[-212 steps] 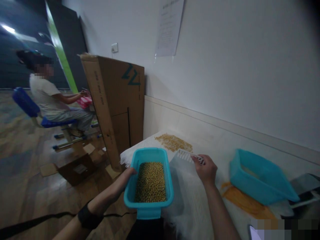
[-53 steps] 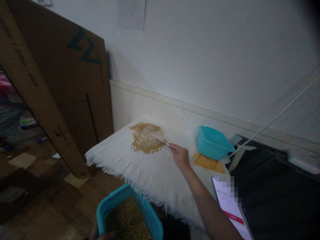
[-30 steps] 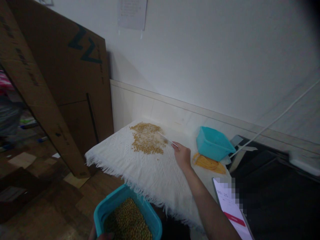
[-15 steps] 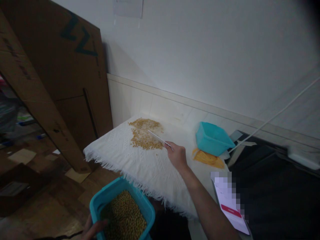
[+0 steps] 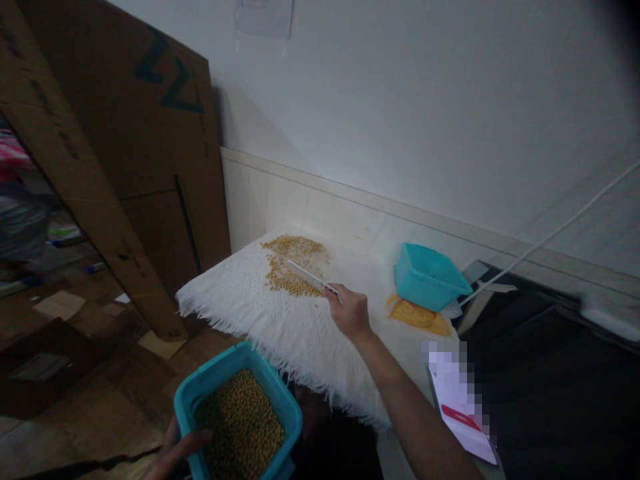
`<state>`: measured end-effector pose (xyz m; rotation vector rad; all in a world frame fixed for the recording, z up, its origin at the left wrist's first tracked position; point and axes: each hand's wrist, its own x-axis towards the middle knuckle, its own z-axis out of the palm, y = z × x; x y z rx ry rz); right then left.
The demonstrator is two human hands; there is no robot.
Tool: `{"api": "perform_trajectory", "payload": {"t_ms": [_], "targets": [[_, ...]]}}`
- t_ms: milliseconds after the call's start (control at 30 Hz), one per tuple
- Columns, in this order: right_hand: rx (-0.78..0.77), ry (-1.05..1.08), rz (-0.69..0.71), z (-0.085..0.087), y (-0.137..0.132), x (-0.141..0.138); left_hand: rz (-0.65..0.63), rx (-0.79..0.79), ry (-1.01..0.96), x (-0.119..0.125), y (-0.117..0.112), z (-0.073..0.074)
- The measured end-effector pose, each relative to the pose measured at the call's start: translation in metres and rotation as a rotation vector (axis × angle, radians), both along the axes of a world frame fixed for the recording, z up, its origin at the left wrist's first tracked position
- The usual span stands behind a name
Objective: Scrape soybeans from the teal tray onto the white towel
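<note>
My right hand (image 5: 349, 312) is closed round the handle of a knife (image 5: 306, 274) with a long pale flat blade. The blade is over the scattered soybeans (image 5: 294, 283) on the white fringed cloth (image 5: 235, 288); whether its edge touches the cloth I cannot tell. At the lower left my left hand (image 5: 183, 450) grips the side of a turquoise plastic bin (image 5: 295, 407), thumb over the rim, its other fingers mostly hidden. Many soybeans (image 5: 245, 420) fill the lower part of the bin, which is held just below the table's front edge.
A second turquoise bin (image 5: 430, 277) stands at the table's right, beside a crumpled yellow cloth (image 5: 420, 316). Nearer is a phone (image 5: 463, 407) with a lit, partly blurred screen. A tall cardboard box (image 5: 165, 147) stands on the left; a white cable (image 5: 550, 243) crosses the right side.
The knife blade has shifted slightly left and turned to show more of its flat side. My left hand and the bin have moved slightly left and up. The view has shifted a little.
</note>
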<state>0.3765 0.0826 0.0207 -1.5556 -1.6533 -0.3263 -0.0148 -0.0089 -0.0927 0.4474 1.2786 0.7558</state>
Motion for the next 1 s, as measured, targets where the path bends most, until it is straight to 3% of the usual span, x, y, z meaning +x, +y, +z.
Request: {"api": "perform_trajectory", "payload": {"t_ms": [533, 767, 1000], "targets": [[0.123, -0.005, 0.133, -0.004, -0.003, -0.016, -0.008, 0.027, -0.018, 0.007, 0.004, 0.021], [0.101, 0.03, 0.048, 0.005, -0.004, -0.01, 0.005, 0.039, -0.007, 0.008, 0.007, 0.011], [0.107, 0.056, -0.179, 0.034, -0.024, 0.021, 0.079, 0.06, 0.017, 0.014, 0.013, -0.005]]}}
